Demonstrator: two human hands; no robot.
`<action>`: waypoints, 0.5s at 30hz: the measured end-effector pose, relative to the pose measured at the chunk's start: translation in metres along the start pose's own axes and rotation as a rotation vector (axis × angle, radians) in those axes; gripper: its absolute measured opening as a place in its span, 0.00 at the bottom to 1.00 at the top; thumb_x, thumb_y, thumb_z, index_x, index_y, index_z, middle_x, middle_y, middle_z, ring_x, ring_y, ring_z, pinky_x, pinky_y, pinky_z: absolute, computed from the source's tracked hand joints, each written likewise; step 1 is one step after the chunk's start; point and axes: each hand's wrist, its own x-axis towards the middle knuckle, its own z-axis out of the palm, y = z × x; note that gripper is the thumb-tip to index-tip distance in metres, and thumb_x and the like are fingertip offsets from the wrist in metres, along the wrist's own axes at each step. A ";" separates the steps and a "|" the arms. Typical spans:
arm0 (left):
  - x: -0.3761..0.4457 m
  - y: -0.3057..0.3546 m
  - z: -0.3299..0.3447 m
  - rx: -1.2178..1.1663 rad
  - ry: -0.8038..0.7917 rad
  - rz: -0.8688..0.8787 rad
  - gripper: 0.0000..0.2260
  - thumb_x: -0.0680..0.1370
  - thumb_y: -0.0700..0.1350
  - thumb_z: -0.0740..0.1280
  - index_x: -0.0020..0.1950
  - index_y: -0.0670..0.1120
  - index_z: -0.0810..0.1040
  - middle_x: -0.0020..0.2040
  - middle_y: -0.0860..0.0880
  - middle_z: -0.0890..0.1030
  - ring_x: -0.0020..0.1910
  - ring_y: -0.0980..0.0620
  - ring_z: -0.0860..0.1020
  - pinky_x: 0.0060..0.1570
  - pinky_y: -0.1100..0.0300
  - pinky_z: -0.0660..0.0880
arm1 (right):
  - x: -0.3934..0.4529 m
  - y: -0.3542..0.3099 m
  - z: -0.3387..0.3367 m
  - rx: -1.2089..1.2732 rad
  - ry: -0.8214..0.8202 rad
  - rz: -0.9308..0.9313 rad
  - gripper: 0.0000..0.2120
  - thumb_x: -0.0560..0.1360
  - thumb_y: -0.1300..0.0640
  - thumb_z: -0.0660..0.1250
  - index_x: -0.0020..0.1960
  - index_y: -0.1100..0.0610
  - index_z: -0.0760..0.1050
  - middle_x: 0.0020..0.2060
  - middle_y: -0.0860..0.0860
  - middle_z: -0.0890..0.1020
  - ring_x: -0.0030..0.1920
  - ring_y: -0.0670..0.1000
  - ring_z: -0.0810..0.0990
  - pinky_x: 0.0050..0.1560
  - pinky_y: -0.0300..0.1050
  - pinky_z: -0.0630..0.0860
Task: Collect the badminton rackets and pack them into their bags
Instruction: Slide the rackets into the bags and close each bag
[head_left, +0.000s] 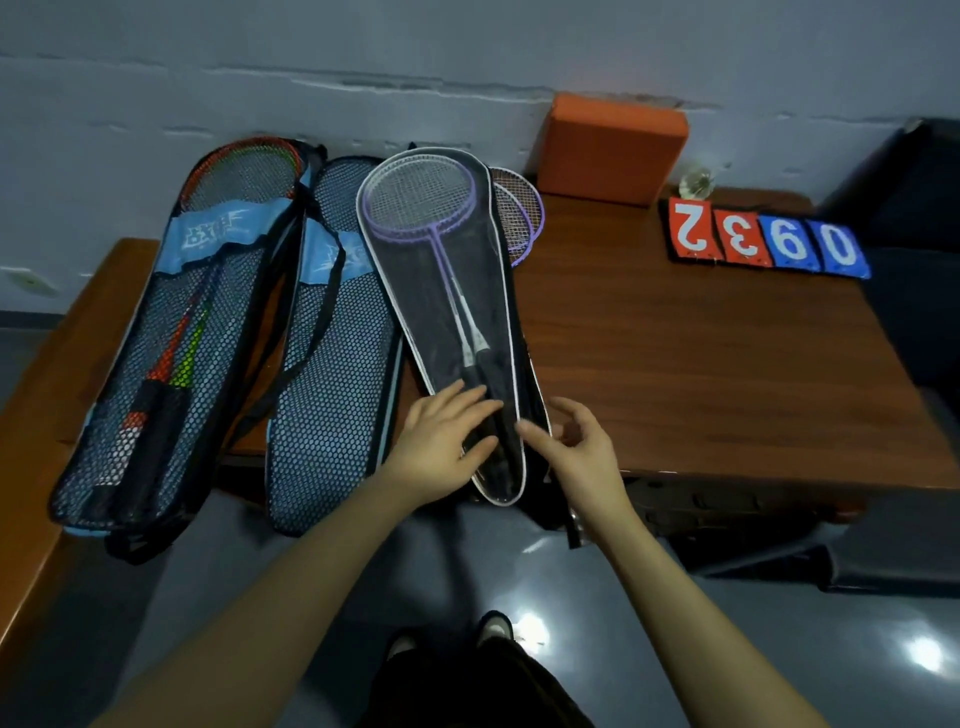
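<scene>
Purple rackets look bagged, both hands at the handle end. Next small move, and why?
Probably close the bag's handle end. The purple rackets already lie inside the white-trimmed bag; the left hand lies flat on its lower part, and the right hand hovers, fingers loosely curled, beside its edge. No zipper pull is discernible, so feel for it first.

Taking the white-edged racket bag (447, 312) as my landmark: to its right I see a broad bare stretch of tabletop (701, 364) where my hands could pass freely. Beyond that stretch, the number cards (763, 241) and the orange block (613, 150) close off the far edge. To the bag's left, two blue mesh bags (332, 353) lie side by side, covering that side.
</scene>
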 end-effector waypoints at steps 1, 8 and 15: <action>0.005 0.003 0.005 0.037 -0.037 0.015 0.22 0.79 0.55 0.57 0.72 0.56 0.61 0.75 0.55 0.59 0.74 0.54 0.51 0.68 0.56 0.48 | 0.004 0.004 -0.006 -0.112 0.010 -0.012 0.19 0.70 0.56 0.74 0.58 0.52 0.71 0.38 0.45 0.79 0.34 0.39 0.78 0.35 0.30 0.73; 0.027 0.023 0.033 0.127 -0.129 -0.017 0.22 0.79 0.55 0.51 0.72 0.52 0.63 0.73 0.51 0.63 0.73 0.49 0.58 0.68 0.54 0.53 | 0.030 0.037 -0.034 -0.827 0.017 -0.162 0.20 0.75 0.56 0.63 0.67 0.52 0.68 0.51 0.52 0.81 0.49 0.56 0.79 0.46 0.50 0.75; 0.065 0.013 0.014 0.162 -0.014 -0.049 0.21 0.76 0.53 0.55 0.63 0.45 0.74 0.61 0.47 0.76 0.61 0.45 0.73 0.59 0.52 0.68 | 0.074 0.029 -0.027 -0.936 0.038 -0.180 0.20 0.78 0.51 0.59 0.70 0.50 0.65 0.59 0.54 0.73 0.58 0.58 0.73 0.57 0.54 0.66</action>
